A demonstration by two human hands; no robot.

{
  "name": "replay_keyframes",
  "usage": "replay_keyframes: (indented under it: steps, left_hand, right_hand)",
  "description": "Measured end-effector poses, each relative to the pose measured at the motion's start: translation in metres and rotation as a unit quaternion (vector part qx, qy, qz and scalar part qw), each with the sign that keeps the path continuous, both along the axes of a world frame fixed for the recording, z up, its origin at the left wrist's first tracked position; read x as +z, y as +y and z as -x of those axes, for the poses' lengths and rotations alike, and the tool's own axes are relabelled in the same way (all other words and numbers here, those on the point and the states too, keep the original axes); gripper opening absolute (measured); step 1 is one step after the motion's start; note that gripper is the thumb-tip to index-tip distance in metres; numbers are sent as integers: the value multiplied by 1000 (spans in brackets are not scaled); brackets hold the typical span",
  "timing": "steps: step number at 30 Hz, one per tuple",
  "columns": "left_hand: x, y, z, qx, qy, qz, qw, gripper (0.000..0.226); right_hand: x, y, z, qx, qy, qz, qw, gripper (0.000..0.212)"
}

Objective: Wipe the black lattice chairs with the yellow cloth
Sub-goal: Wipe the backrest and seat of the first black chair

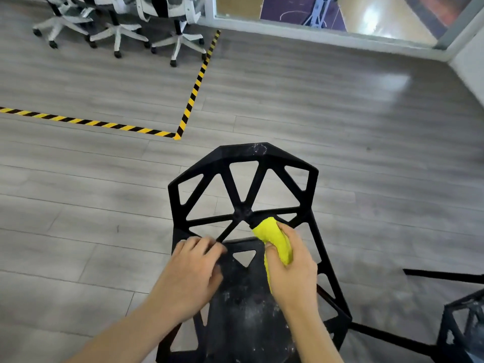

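A person's right hand (289,260) gripped a bunched yellow cloth (273,238), fingers and thumb curled round it, and pressed its leading end against a bar of the black lattice chair (242,213) just below and to the right of the hub where the backrest's spokes met. The cloth's long axis ran from the wrist up and to the left toward that hub, roughly in line with the diagonal bar beneath it, so a stroke along the bar looked the likeliest next move. The right hand lay nearer the lattice; the left hand (195,268) rested at the seat's rear left edge, fingers bent over a thin bar where seat met back, apparently steadying the frame. Both forearms reached in from below, the right wrist turned slightly inward. Pale dust speckled the seat (245,315) and the top rail (258,149), suggesting most of the wiping was not yet done. Part of a second black chair (463,326) stood at the right edge. Hazard tape (193,94) marked the grey floor (340,121), with white office chairs (117,24) beyond.
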State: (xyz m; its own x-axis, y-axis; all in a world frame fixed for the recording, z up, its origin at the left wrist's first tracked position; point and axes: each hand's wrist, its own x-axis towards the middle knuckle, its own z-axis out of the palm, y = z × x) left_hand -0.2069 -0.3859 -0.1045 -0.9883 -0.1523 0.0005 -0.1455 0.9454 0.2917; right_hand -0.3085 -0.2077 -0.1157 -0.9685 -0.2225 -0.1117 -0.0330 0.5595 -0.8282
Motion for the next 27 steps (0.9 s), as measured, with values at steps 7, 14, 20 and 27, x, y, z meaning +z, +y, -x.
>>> replay_keyframes:
  steps: [7,14,20,27]
  left_hand:
    - [-1,-41,83,69,88,32,993,41]
    - [-17,-105,144,184,124,36,975,39]
    - [-55,-122,151,226,124,35,966,30]
    - [-57,-122,153,243,179,23,953,28]
  right_hand:
    - [14,-40,85,-25,38,91,995,38]
    - [13,-68,148,8,237,43,970,50]
    - [-20,-90,197,13,433,-74,898,50]
    - [-63,-139,206,-39,436,-118,891,43]
